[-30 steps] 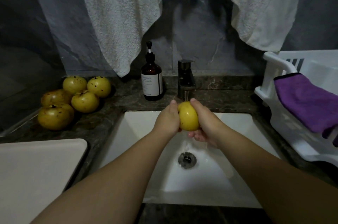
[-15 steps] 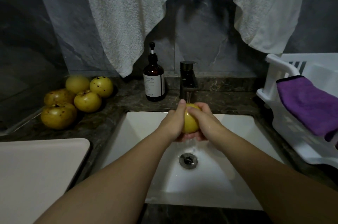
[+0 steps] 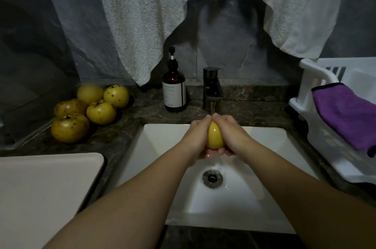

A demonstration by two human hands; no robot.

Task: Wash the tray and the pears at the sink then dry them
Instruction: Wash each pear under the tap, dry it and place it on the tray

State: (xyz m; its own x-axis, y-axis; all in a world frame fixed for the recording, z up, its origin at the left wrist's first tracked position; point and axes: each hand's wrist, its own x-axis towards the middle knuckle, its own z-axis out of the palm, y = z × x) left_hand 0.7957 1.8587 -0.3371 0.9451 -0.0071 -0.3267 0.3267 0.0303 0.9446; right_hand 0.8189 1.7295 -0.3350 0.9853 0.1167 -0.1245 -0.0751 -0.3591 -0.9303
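A wet yellow pear (image 3: 214, 136) is held over the white sink (image 3: 162, 147), right under the dark tap (image 3: 211, 90). My left hand (image 3: 196, 136) cups its left side and my right hand (image 3: 230, 134) wraps its right side, with the fingertips of both meeting on top. Only a narrow strip of the fruit shows between them. Several more spotted yellow pears (image 3: 89, 110) lie in a heap on the dark counter at the left. A pale flat tray (image 3: 40, 191) lies at the front left.
A brown pump bottle (image 3: 174, 90) stands left of the tap. A white rack (image 3: 317, 126) with a purple cloth (image 3: 345, 114) over it sits at the right. White towels (image 3: 142, 14) hang on the wall behind. Water runs around the drain (image 3: 212, 178).
Both hands have closed further round the pear and turned it, so less of it shows. They stay under the tap.
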